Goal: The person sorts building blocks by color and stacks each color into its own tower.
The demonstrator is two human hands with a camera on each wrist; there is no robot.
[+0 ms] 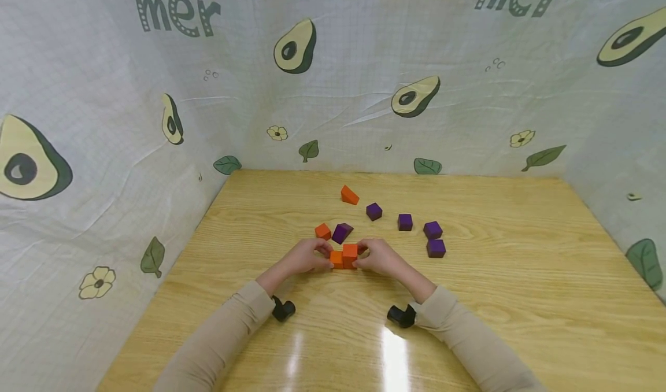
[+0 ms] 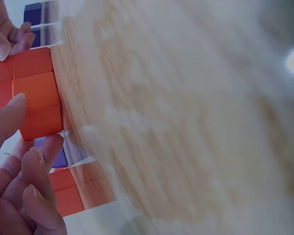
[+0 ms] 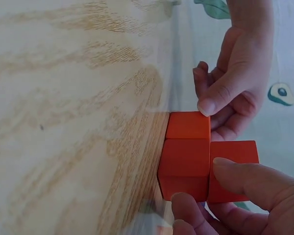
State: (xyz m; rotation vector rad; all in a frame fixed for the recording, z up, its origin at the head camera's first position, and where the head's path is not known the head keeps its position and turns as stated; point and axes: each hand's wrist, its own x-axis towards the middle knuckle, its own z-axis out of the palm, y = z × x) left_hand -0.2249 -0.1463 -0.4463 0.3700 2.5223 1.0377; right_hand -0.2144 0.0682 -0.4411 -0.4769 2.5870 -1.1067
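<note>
Three orange cubes stand together between the two hands: a left cube (image 1: 336, 259) on the table, and beside it a lower cube (image 3: 183, 156) with an upper cube (image 1: 350, 251) stacked on top. My left hand (image 1: 310, 256) pinches the left cube, its thumb on the near face and fingers behind. From the other side, my right hand (image 1: 378, 256) grips the stacked pair. In the right wrist view its thumb lies on the upper cube, while another fingertip reaches the lower one. The cubes sit flush against each other.
Just beyond the left hand are a loose orange cube (image 1: 323, 232) and a purple prism (image 1: 341, 233). An orange wedge (image 1: 349, 195) lies farther back. Several purple cubes (image 1: 405, 222) are scattered to the right. Patterned cloth (image 1: 354, 91) hangs behind the wooden table (image 1: 520, 299).
</note>
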